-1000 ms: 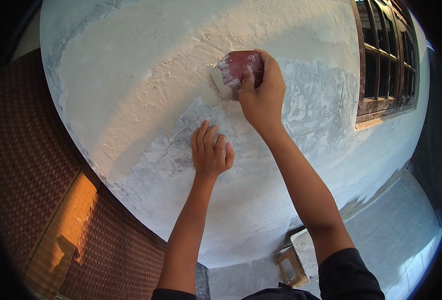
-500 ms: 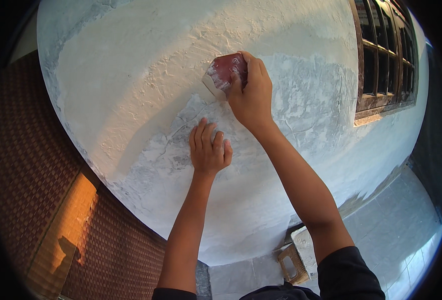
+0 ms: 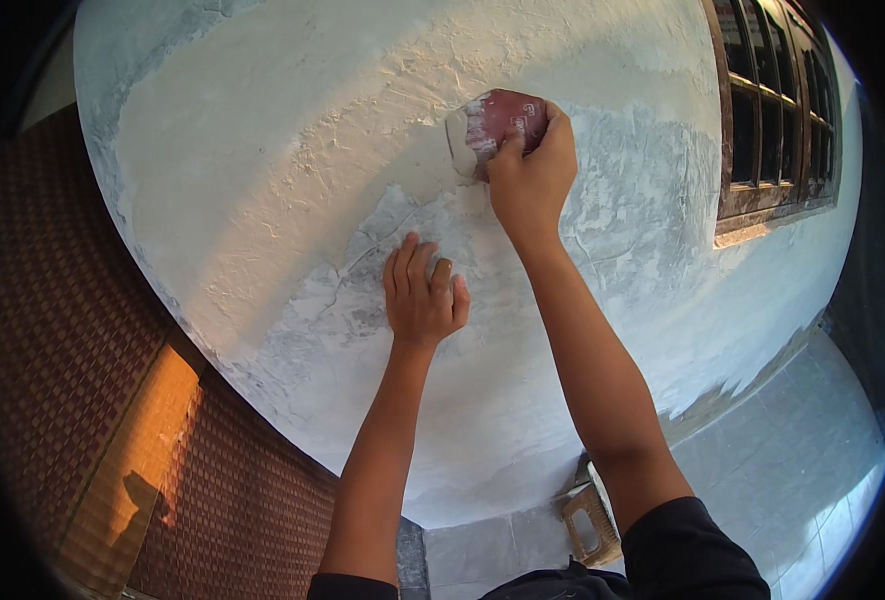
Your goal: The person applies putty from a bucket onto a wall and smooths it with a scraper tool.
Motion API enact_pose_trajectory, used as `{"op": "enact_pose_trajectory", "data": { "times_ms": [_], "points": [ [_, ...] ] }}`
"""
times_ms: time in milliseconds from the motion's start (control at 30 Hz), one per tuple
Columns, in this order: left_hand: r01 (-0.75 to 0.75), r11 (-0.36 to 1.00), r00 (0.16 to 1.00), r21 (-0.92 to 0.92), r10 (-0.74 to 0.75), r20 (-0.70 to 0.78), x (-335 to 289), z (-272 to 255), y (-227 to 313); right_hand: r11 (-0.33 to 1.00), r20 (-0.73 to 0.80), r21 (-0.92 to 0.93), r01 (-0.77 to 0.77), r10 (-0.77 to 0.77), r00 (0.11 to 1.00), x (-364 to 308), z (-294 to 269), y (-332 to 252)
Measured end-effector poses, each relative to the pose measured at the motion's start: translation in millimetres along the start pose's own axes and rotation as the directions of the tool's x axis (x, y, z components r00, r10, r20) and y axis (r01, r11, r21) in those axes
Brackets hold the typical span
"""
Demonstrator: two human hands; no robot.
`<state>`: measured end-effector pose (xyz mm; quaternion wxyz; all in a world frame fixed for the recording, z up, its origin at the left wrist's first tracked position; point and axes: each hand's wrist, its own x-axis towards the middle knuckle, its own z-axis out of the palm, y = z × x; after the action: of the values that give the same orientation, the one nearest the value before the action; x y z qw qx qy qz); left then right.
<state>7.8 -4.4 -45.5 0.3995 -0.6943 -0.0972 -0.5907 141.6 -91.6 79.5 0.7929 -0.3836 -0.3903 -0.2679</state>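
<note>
A flat red scraper (image 3: pixel 511 122), smeared with white putty, is gripped in my right hand (image 3: pixel 535 180). Its left edge lies against the wall (image 3: pixel 263 110), with pale wet putty (image 3: pixel 460 145) gathered along it. My thumb presses on the face of the scraper and the other fingers wrap behind its right side, partly hidden. Lower and to the left, my left hand (image 3: pixel 423 295) rests on the wall with its fingers apart and nothing in it. Around both hands the wall is patchy: cream, rough putty above, grey-white streaked surface below.
A wooden window (image 3: pixel 775 120) with dark panes is set in the wall at the right. Woven brown matting (image 3: pixel 233 490) covers the lower left. A small stool-like object (image 3: pixel 593 525) stands on the grey tiled floor (image 3: pixel 763 470) at the wall's foot.
My right hand has carried the scraper a little to the right and slightly up across the wall, turning it somewhat. The left hand has barely moved.
</note>
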Motion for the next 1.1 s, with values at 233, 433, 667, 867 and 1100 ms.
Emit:
{"op": "enact_pose_trajectory", "data": {
  "times_ms": [233,433,667,867,1100],
  "points": [
    [-0.009,1.000,1.000,0.001,0.009,-0.020,1.0,3.0,2.5,0.993,-0.082,0.113,-0.031,0.040,0.996,-2.7,-6.6,-13.3],
    [0.007,1.000,1.000,0.008,-0.007,0.020,0.0,-0.8,0.5,0.990,-0.065,0.009,-0.143,0.144,0.988,-4.1,-8.3,10.3],
    [-0.007,1.000,1.000,0.013,0.007,0.012,1.0,0.4,2.6,0.992,-0.039,0.118,-0.038,0.042,0.998,-6.6,-1.4,-11.8],
    [-0.006,1.000,1.000,0.017,0.006,0.012,0.8,-1.7,1.5,0.982,-0.186,-0.013,-0.190,0.184,0.965,-5.8,-15.8,11.0],
    [0.003,1.000,1.000,0.019,-0.004,0.018,1.6,0.9,3.3,0.923,-0.083,0.200,-0.328,0.350,0.933,0.4,-2.5,-23.5]
  ]
}}
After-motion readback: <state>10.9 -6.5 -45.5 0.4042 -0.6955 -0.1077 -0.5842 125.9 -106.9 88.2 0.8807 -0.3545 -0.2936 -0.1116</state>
